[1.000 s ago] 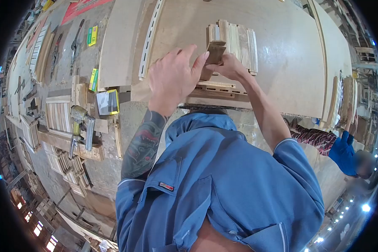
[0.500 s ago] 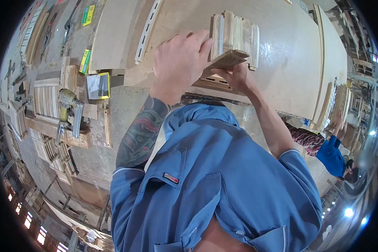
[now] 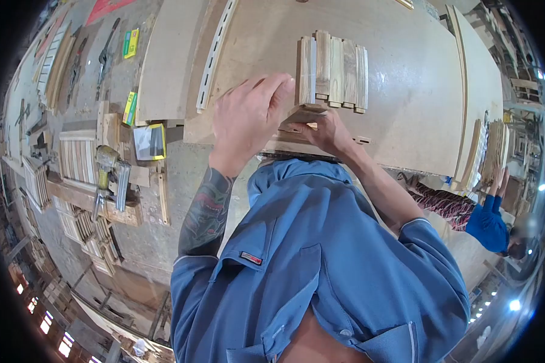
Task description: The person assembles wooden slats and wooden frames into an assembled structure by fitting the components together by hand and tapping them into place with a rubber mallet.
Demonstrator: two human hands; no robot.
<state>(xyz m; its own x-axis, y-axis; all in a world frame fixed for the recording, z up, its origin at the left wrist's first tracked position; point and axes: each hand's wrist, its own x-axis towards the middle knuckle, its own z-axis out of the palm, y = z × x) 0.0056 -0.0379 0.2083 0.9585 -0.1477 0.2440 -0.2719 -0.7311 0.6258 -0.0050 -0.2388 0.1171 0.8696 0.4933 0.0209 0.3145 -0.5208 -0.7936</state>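
Note:
A short panel of wooden slats stands over the workbench, with a pale strip along its left edge. Across its lower end is a wooden rail, seen foreshortened. My left hand is closed round the rail's left part, thumb near the panel's left edge; the fingertips are hidden behind the hand. From below, my right hand grips the rail with bent fingers. A slotted strip lies partly covered by my right hand at the bench's near edge.
Along the bench lies a long slotted strip on the left. A nail gun, yellow-green boxes and stacked slat panels are on the left. Another person in a blue top works at the right.
My hands have moved slightly left and nearer my body with the rail, which has turned more end-on. The slat panel now appears lower and more upright. The view has shifted a little.

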